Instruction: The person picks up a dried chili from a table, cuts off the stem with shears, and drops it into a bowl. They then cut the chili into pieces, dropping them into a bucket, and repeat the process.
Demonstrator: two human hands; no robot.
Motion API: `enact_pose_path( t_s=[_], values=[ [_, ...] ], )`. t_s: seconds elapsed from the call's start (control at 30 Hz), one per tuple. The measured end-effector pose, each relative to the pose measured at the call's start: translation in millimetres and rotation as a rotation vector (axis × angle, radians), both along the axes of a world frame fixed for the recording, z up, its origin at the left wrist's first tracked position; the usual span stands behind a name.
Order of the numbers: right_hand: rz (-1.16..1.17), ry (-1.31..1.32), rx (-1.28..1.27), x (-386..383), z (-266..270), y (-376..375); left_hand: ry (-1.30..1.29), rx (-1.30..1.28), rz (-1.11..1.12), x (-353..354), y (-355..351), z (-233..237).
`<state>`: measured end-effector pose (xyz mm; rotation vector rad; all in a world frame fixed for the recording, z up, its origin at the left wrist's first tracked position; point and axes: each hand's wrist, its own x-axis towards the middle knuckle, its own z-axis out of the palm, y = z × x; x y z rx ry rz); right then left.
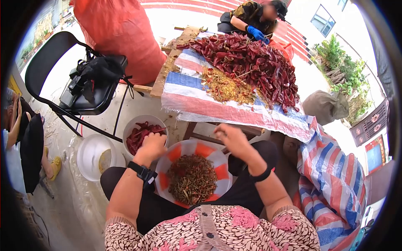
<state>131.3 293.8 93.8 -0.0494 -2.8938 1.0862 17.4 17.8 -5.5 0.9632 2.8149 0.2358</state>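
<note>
Your left hand [153,145] rests curled at the white bucket [126,134] of red chilies [141,132]. Your right hand [232,140] (fingers bent, grip hidden) hangs above the stem-filled plate [206,149] on your lap.

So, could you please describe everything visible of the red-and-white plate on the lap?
The plate is round, shallow and plastic-looking, white with orange-red patches around the rim. It lies roughly level on the person's lap, on dark trousers, and holds a heap of dry brownish-green stems. The left hand is just beyond its upper-left edge, the right hand above its far rim; whether either touches it is unclear.
</note>
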Motion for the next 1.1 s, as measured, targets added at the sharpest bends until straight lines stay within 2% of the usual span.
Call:
enact_pose_path(
  t_s=[0.07,0.13,0.27,0.37,0.47,0.63,0.77,0.87,0.97,1.03,1.07,1.1],
  values=[
    [0.010,0.162,-0.005,-43,0,37,-0.071,-0.051,-0.095,8,5,15],
    [-0.160,0.130,0.022,-87,18,61,-0.151,-0.116,-0.142,5,9,7],
    [-0.226,0.396,0.413,-182,18,121,-0.201,-0.150,-0.173,1,17,-8],
    [-0.367,0.346,0.564,-228,27,123,-0.193,-0.092,-0.187,3,23,4],
    [-0.314,0.476,0.567,-282,14,133,-0.168,-0.036,-0.196,0,26,8],
    [-0.324,0.064,0.715,-308,39,97,-0.181,-0.121,-0.198,-5,32,-3],
    [-0.205,0.095,0.797,-356,8,147,-0.216,-0.095,-0.216,-4,31,-1],
    [-0.224,0.132,0.743,-328,27,122,-0.099,-0.051,-0.237,1,26,-2],
    [-0.087,0.574,0.576,-310,25,122,-0.121,-0.060,-0.236,-1,31,11],
    [0.006,0.822,0.522,-289,37,111,-0.239,0.052,-0.202,-4,40,28],
    [0.000,0.711,0.195,-273,46,99,-0.298,0.106,-0.181,-6,43,36],
    [-0.007,0.586,-0.131,-249,56,78,-0.335,0.312,-0.158,-5,46,43]
  ],
)
